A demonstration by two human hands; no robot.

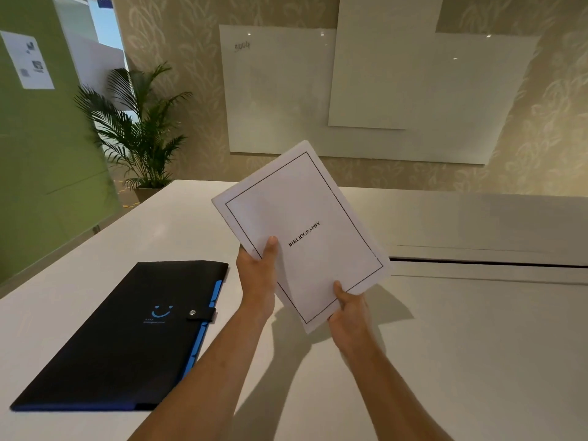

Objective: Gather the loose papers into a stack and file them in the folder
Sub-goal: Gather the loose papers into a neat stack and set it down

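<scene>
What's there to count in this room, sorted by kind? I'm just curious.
Paper stacks, held above the table: 1
Black folders with blue tabs, snapped shut on the white table: 1
Potted palms: 1
Glass whiteboards: 1
Posted notices: 1
Total: 5

White table [477, 345], potted palm [140, 132] in the corner, glass whiteboard [276, 97] on patterned wall, green partition [38, 154]

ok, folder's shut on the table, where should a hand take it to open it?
Take the snap strap at the middle of the black folder's right long edge, coming from the right. It wraps that edge over the blue tabs, so the cover likely lifts there. Both hands, left and right, hold the papers.
</scene>
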